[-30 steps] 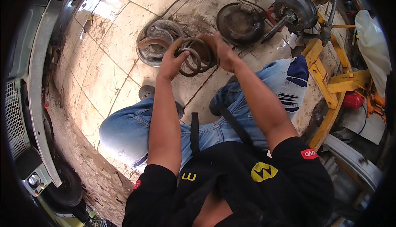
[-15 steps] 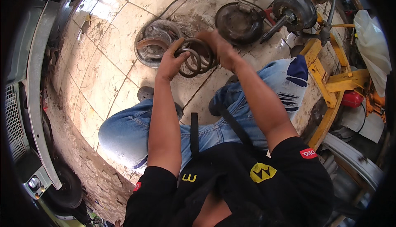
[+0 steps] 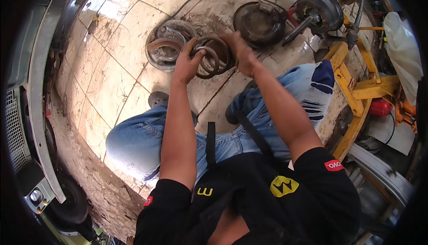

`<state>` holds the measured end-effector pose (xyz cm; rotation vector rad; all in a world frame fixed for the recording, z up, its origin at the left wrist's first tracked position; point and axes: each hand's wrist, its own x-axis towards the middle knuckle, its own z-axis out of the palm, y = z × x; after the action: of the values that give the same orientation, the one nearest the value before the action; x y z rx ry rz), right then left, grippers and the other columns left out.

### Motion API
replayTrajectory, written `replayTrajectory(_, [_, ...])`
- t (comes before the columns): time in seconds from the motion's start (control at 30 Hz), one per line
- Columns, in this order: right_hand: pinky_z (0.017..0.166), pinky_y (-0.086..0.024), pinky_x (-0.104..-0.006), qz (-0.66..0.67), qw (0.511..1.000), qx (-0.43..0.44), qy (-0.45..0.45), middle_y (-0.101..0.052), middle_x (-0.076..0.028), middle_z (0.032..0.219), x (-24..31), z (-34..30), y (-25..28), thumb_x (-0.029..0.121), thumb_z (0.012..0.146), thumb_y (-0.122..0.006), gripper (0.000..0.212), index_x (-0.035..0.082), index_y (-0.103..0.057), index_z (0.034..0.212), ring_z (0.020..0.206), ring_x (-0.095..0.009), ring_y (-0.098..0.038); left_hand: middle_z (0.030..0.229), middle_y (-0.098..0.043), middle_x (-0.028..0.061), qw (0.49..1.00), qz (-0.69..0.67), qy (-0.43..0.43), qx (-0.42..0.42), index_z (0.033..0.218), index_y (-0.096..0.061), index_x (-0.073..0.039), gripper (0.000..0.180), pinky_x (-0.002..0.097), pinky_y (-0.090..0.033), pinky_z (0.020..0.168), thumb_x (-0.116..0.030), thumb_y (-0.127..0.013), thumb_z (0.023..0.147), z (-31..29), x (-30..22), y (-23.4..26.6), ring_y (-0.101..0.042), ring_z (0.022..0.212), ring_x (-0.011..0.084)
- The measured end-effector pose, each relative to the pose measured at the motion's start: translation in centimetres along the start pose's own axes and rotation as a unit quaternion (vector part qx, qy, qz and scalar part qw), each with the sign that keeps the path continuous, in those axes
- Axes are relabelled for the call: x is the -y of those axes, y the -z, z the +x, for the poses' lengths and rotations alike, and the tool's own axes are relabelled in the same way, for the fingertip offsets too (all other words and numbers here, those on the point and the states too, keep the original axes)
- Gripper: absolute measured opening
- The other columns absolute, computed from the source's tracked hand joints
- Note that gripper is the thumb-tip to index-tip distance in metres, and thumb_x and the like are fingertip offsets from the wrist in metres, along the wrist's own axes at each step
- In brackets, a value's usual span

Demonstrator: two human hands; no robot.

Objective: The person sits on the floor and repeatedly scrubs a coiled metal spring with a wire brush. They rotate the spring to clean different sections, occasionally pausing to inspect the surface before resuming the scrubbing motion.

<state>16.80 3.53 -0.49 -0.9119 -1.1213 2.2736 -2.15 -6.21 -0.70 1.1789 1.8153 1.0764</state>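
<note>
A dark metal coil spring [image 3: 217,65] is held above the tiled floor between my hands. My left hand [image 3: 186,68] is closed on its left end, the thumb lying over a coil. At the spring's far right side, my right hand [image 3: 243,57] grips it, with the fingers partly hidden behind the coils. Just beyond my left hand, a round drum brake assembly [image 3: 160,63] with a rusty curved shoe lies on the floor. Another dark round brake backing plate [image 3: 256,26] sits to the right, past my right hand.
A hub and axle assembly [image 3: 317,11] stands at the far right beside a yellow metal stand [image 3: 352,89]. White plastic sheeting [image 3: 401,51] hangs at the right edge. Along the left runs a long metal bumper bar [image 3: 40,93]. Cracked, dirty floor tiles [image 3: 111,67] lie between.
The coil spring has shifted slightly up and turned a little in my hands. My right hand, blurred before, shows more sharply against its far side.
</note>
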Motion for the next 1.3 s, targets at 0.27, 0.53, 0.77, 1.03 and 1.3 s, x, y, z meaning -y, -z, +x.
replayTrajectory(0.27, [0.105, -0.039, -0.0365, -0.019, 0.99, -0.065, -0.122, -0.049, -0.012, 0.14, -0.4, -0.3, -1.1, 0.064, 0.097, -0.028, 0.074, 0.008, -0.045, 0.142, 0.126, -0.023, -0.049, 0.121, -0.062, 0.0211, 0.993, -0.013, 0.07, -0.092, 0.133, -0.05, 0.002, 0.059, 0.035, -0.046, 0.094, -0.034, -0.066, 0.09, 0.5, 1.3, 0.1, -0.061, 0.111, 0.0291])
replayTrajectory(0.53, [0.107, -0.037, -0.0366, 0.018, 0.989, -0.091, -0.118, -0.05, -0.011, 0.138, -1.0, 0.2, -0.5, 0.063, 0.098, -0.027, 0.074, 0.004, -0.045, 0.139, 0.126, -0.022, -0.049, 0.12, -0.061, 0.0252, 0.987, 0.065, 0.098, -0.106, 0.13, -0.05, 0.003, 0.065, 0.0396, -0.046, 0.093, -0.046, -0.063, 0.09, -0.1, 0.4, 0.2, -0.06, 0.112, 0.0358])
replayTrajectory(0.77, [0.106, -0.039, -0.0373, -0.122, 0.971, -0.132, -0.155, -0.059, -0.009, 0.127, 0.7, -1.5, -2.9, 0.06, 0.1, -0.018, 0.074, 0.001, -0.053, 0.13, 0.118, -0.024, -0.055, 0.114, -0.063, 0.0276, 0.976, 0.089, 0.144, -0.137, 0.125, -0.053, 0.004, 0.065, 0.0417, -0.046, 0.091, -0.049, -0.061, 0.089, 0.1, -0.5, -0.3, -0.06, 0.109, 0.0397])
replayTrajectory(1.03, [0.112, -0.028, -0.0475, -0.121, 0.966, -0.139, -0.181, -0.034, -0.019, 0.151, -3.5, 0.6, 0.2, 0.077, 0.09, -0.019, 0.095, 0.003, -0.032, 0.148, 0.138, -0.033, -0.034, 0.109, -0.064, 0.0285, 0.967, 0.092, 0.196, -0.136, 0.12, -0.054, 0.004, 0.072, 0.0436, -0.047, 0.09, -0.058, -0.065, 0.083, 0.0, -0.6, -0.6, -0.061, 0.106, 0.0407])
replayTrajectory(1.3, [0.111, -0.028, -0.0401, -0.254, 0.924, -0.21, -0.195, -0.04, -0.02, 0.147, -2.9, 1.2, 1.1, 0.075, 0.09, -0.021, 0.093, 0.001, -0.039, 0.144, 0.139, -0.032, -0.033, 0.121, -0.058, 0.0311, 0.963, 0.227, 0.118, -0.086, 0.149, -0.028, -0.017, 0.084, 0.0463, -0.045, 0.096, -0.056, -0.063, 0.083, -0.5, -2.6, -1.2, -0.056, 0.115, 0.0435])
